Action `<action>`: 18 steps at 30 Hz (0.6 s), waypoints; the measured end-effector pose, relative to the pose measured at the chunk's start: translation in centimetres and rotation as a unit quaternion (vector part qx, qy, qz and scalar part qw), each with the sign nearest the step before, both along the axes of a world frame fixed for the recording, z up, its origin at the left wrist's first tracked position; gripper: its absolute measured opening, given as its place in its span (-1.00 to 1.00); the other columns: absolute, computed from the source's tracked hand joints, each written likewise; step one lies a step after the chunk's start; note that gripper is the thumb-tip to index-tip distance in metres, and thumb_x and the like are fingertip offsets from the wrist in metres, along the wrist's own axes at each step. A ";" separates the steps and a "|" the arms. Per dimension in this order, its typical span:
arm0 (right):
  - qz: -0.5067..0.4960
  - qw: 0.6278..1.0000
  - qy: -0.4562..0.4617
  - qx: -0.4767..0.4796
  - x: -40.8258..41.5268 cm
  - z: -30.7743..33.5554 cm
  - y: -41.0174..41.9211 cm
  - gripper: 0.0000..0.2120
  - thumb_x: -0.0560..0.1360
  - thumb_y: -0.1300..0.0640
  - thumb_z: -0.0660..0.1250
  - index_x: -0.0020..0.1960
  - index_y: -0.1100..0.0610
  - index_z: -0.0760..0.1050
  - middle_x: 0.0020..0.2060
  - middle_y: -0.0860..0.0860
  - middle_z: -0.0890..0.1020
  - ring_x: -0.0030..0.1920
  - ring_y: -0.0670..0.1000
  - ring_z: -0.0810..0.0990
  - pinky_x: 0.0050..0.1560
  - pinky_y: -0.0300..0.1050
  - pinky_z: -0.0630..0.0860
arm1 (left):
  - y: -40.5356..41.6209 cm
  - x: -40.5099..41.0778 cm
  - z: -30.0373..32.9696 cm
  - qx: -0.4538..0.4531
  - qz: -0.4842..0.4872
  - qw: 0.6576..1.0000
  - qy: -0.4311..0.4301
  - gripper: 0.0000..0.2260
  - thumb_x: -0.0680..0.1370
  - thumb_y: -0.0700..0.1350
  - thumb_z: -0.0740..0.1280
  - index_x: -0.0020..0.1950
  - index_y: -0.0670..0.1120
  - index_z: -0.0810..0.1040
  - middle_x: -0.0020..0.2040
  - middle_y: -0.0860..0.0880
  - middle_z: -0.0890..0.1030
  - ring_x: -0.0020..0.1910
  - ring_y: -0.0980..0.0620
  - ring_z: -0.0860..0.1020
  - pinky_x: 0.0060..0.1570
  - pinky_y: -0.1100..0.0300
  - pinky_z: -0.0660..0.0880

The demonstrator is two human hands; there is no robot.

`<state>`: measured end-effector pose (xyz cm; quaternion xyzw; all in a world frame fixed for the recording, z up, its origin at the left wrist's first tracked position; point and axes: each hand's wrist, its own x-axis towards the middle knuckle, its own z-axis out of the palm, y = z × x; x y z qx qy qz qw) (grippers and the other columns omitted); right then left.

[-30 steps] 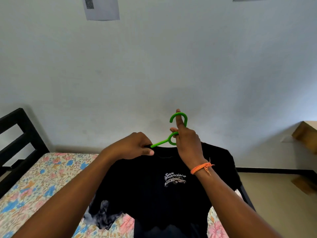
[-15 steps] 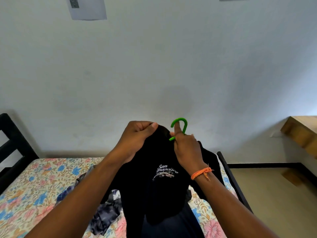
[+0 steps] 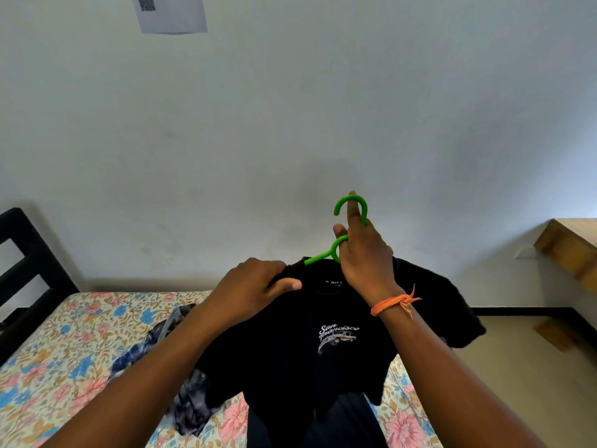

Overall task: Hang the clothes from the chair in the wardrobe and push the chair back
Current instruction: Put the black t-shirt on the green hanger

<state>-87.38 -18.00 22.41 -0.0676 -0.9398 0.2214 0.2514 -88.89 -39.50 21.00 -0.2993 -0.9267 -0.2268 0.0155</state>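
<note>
Since half a second ago the black T-shirt (image 3: 310,324) has spread out again: it was bunched narrow between the hands, and now its shoulders hang wide across the hanger, with the printed chest facing the camera. The left hand (image 3: 255,289) has dropped from the raised collar to the shirt's left shoulder, and more of the green hanger (image 3: 339,244) shows at the neck.

Nearest the camera, both forearms reach forward from the bottom edge. The shirt's lower hem hangs between them, over the floral bedsheet (image 3: 64,344). A crumpled blue-grey garment (image 3: 181,396) lies on the sheet just left of the shirt, partly behind the left forearm.

Further out, the left hand's grip is clenched on the black fabric at the collar's left side, thumb lying over the cloth. The right hand (image 3: 365,260), with an orange thread band (image 3: 392,303) at the wrist, grasps the hanger at its neck; the index finger is straight up through the hook, the thumb pressed by the small green loop below it. The shirt hangs in the air on the hanger, held up above the bed.

Beyond, a black bed frame (image 3: 29,263) stands at the left edge, a wooden surface (image 3: 568,244) juts in at the right, and a plain pale wall (image 3: 290,108) carries a sheet of paper (image 3: 171,14) at the top
</note>
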 end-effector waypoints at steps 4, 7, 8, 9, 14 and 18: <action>-0.009 1.000 -0.010 -0.002 0.3 -0.4 -0.1 -0.38 0.66 0.04 0.13 0.59 -0.07 -0.15 0.09 0.05 0.52 0.03 0.17 0.58 0.01 0.20 0.52 | 0.6 -0.1 -1.3 -0.084 0.009 0.993 0.082 -0.56 0.57 0.33 0.13 -0.13 -0.05 0.40 -0.29 0.02 0.51 -0.27 -0.02 0.50 -0.36 0.10 0.29; 0.005 1.000 -0.016 -0.009 0.3 -1.2 -0.5 -0.42 0.64 0.09 0.16 0.57 -0.07 -0.02 0.09 0.00 0.55 0.05 0.13 0.57 0.04 0.21 0.52 | 0.5 -0.4 -2.4 -0.078 0.003 0.992 0.096 -0.52 0.57 0.35 0.07 -0.10 -0.06 0.40 -0.28 0.04 0.49 -0.27 -0.04 0.50 -0.38 0.09 0.26; 0.021 0.999 -0.020 -0.021 0.0 -1.5 -0.6 -0.49 0.62 0.10 0.16 0.54 -0.06 0.11 0.10 0.02 0.56 0.07 0.14 0.57 0.06 0.22 0.52 | 0.3 -0.5 -2.8 -0.062 0.001 0.994 0.092 -0.49 0.56 0.38 0.03 -0.11 -0.06 0.40 -0.29 0.04 0.48 -0.28 -0.05 0.50 -0.38 0.08 0.25; 0.047 0.997 -0.019 -0.052 -0.3 -1.8 -0.5 -0.55 0.60 0.11 0.16 0.48 -0.05 0.28 0.10 0.03 0.56 0.10 0.13 0.56 0.10 0.22 0.52 | -0.1 -0.5 -3.2 -0.042 -0.001 0.995 0.093 -0.45 0.54 0.42 -0.02 -0.13 -0.06 0.39 -0.31 0.04 0.47 -0.30 -0.05 0.49 -0.38 0.08 0.24; 0.205 0.954 -0.028 -0.219 0.0 -2.6 0.2 -0.64 0.51 0.27 0.36 0.12 -0.16 0.65 0.19 -0.09 0.46 0.25 -0.13 0.46 0.25 -0.03 0.47 | -3.1 -1.1 -4.7 -0.005 0.025 0.986 0.166 -0.47 0.53 0.41 -0.13 -0.22 -0.01 0.31 -0.39 0.00 0.50 -0.40 -0.10 0.50 -0.42 0.11 0.26; 0.235 0.935 -0.024 -0.264 0.6 -3.2 -0.7 -0.67 0.50 0.25 0.43 0.16 -0.10 0.65 0.19 -0.13 0.53 0.25 -0.11 0.52 0.21 -0.04 0.52 | -5.1 -1.8 -4.5 -0.022 0.028 0.987 0.157 -0.42 0.51 0.44 -0.10 -0.20 -0.04 0.35 -0.34 -0.02 0.54 -0.34 -0.13 0.52 -0.37 0.07 0.36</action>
